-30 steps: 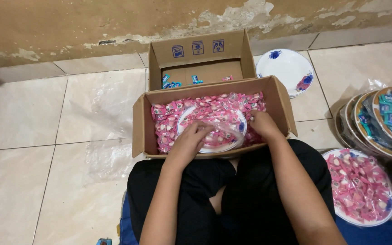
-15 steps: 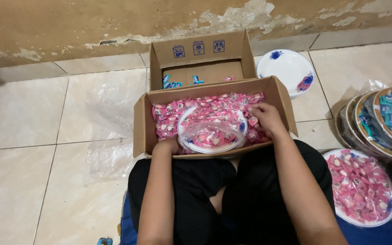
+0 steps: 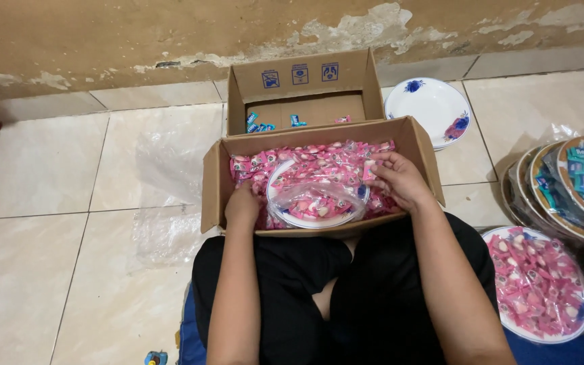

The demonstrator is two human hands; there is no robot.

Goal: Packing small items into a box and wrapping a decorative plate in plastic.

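Seated on a tiled floor [image 3: 42, 270] in black trousers, I work over a cardboard box [image 3: 319, 138] resting against my knees and filled with pink wrapped sweets [image 3: 319, 159]. My left hand [image 3: 242, 205] dips into the box at its near left corner, beside a round plate in a clear plastic bag [image 3: 315, 203] that lies on the sweets with a few of them on it; the fingers are buried among the wrappers, so I cannot tell whether they grip anything. My right hand [image 3: 400, 179] hovers at the plate's right rim, fingertips pinched on one pink sweet [image 3: 369, 170]. To my right sits another plate heaped with pink sweets [image 3: 539, 284], and beyond it a stack of bagged plates of blue sweets [image 3: 569, 182]. Behind the box stands a second, nearly empty carton [image 3: 302, 91], an empty white plate with blue flowers [image 3: 427, 108] beside it, against a stained wall [image 3: 103, 34].
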